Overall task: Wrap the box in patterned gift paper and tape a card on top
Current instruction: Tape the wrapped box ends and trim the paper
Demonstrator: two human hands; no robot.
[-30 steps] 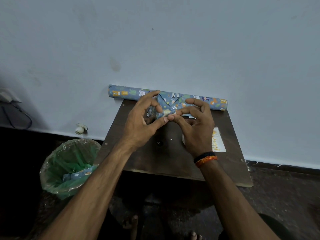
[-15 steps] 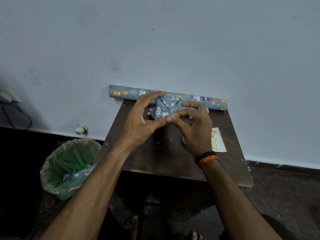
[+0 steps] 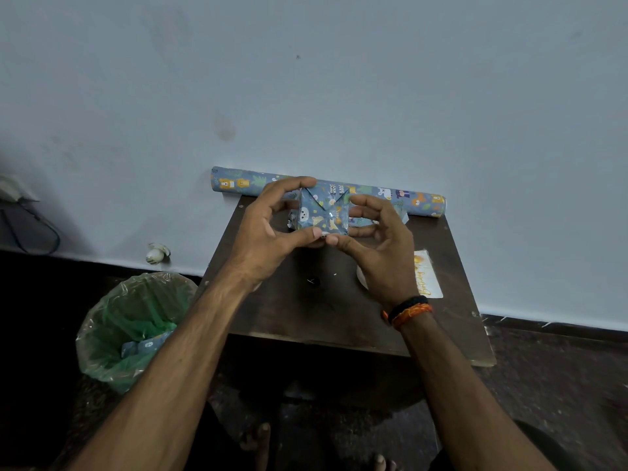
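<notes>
Gripping the small box wrapped in blue animal-patterned paper (image 3: 323,212), the left hand (image 3: 268,232) and the right hand (image 3: 380,246) are curling fingers and thumbs round its two sides, thumbs meeting under its near edge, and are holding it above the dark brown wooden tabletop (image 3: 326,314). A roll of matching blue patterned gift paper (image 3: 421,200) is lying along the tabletop's far edge against the wall. A white card with gold lettering (image 3: 429,275) is lying near the right wrist. A green-lined waste bin (image 3: 136,321) is standing on the floor, left.
</notes>
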